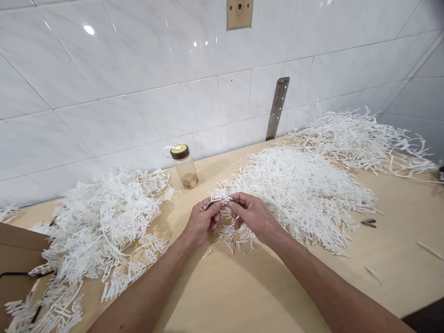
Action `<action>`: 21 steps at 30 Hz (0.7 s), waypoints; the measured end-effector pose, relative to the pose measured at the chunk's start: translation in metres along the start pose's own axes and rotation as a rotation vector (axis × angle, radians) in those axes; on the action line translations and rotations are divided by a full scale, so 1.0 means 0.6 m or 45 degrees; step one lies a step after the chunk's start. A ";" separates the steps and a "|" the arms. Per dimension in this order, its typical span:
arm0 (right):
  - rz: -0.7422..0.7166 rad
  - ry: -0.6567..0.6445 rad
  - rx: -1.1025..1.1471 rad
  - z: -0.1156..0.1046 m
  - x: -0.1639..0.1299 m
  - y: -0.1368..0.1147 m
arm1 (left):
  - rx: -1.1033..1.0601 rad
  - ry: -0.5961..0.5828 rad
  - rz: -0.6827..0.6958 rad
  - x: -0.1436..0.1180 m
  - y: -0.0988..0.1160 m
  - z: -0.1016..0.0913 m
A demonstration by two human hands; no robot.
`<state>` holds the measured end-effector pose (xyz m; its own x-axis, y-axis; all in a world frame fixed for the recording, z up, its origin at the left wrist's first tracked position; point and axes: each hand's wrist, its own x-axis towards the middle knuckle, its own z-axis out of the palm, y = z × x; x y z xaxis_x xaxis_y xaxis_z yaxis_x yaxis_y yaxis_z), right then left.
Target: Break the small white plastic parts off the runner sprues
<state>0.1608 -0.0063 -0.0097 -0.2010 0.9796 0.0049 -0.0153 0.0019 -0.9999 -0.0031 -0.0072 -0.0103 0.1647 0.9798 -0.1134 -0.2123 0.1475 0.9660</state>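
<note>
A small tangle of thin white branching pieces, plastic-looking, sits up at the fingertips of both hands. My left hand pinches it from the left, thumb on top. From the right, the thumb and index finger of my right hand close on the same tangle. Just below the hands, loose white sprigs lie on the table. A broad heap of thin white strands begins right behind and beside my right hand. To the left, another heap of white branching pieces spreads out.
A clear bottle with a yellow and dark lid stands behind my left hand. Longer white strands pile up at the back right. A small dark object lies on the wooden table. Cardboard stands at left; a metal bracket leans against the wall.
</note>
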 end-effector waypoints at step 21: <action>0.078 0.023 -0.057 0.011 0.000 0.009 | 0.325 0.228 0.220 -0.008 -0.003 0.013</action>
<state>0.1544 -0.0077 -0.0149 -0.1826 0.9816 -0.0564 0.0405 -0.0498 -0.9979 0.0042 -0.0135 -0.0098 -0.0287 0.9988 0.0394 0.0286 -0.0386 0.9988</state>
